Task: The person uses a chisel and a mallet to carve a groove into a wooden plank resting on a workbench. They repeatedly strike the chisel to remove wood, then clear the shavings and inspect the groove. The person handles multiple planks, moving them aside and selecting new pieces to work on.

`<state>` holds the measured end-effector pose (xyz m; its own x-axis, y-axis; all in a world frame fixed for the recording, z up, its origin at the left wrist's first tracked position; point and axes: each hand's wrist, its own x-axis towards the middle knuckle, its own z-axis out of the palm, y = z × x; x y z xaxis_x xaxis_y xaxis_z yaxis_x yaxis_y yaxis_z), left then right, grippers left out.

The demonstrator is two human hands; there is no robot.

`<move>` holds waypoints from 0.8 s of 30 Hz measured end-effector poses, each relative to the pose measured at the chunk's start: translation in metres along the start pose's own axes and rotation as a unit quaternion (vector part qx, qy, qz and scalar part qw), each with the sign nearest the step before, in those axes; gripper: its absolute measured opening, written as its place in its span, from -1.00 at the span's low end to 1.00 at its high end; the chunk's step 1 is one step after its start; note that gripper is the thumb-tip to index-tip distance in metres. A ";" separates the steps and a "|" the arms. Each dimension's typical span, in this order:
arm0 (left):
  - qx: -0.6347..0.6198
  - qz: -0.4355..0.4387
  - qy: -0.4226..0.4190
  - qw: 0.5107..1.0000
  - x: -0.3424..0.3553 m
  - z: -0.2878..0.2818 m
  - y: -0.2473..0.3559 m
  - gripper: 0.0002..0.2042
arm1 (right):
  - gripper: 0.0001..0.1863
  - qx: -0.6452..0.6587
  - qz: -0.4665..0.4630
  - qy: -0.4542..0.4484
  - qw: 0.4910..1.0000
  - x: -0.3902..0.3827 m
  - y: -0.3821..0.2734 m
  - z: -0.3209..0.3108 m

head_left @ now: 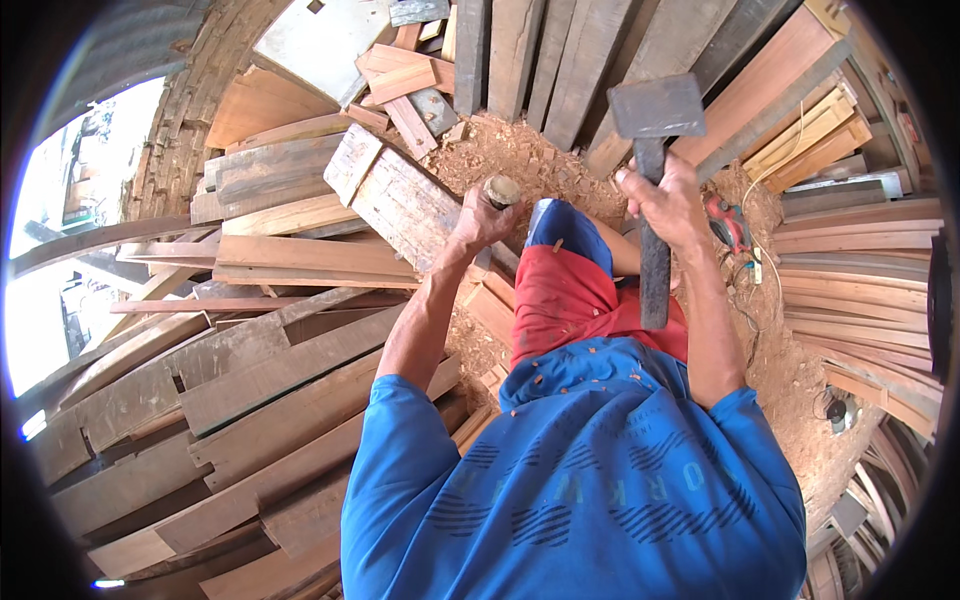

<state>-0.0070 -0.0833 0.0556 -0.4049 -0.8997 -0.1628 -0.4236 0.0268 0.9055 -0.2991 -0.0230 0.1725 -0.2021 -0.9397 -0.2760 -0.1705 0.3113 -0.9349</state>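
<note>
My left hand (481,222) is wrapped round an upright chisel (502,190), whose round, worn handle end faces up; its blade is mostly hidden below my fist. The fist is over the near end of a thick, weathered timber (395,195) with whitish, scuffed faces. To the right, my right hand (668,200) grips a mallet (657,107) by its dark handle, close under the head. The blocky grey head is raised at the far side, and the rest of the handle hangs down toward my red shorts. Whether the chisel's edge touches the timber cannot be seen.
Stacked planks (270,400) fill the left side, and more boards (850,280) lie on the right. Long beams (560,70) stretch away at the back. Wood chips (530,150) cover the ground. A red power tool (728,225) with a cord lies right of my right hand.
</note>
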 end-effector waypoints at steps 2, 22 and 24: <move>0.016 0.027 0.019 0.999 0.004 0.006 0.001 -0.80 | -0.80 0.041 -0.024 0.028 0.998 -0.002 -0.014 -0.007; 0.020 0.064 -0.008 0.998 0.007 -0.002 -0.001 -0.82 | -0.73 -0.033 -0.024 0.073 0.997 -0.017 -0.045 0.012; 0.014 0.067 -0.006 0.998 0.008 -0.002 0.002 -0.82 | -0.63 -0.058 -0.092 0.026 0.994 -0.010 -0.010 0.027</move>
<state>-0.0091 -0.0915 0.0571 -0.4695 -0.8817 -0.0463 -0.3880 0.1590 0.9078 -0.2695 -0.0205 0.1783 -0.2069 -0.9745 -0.0869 -0.3195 0.1513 -0.9354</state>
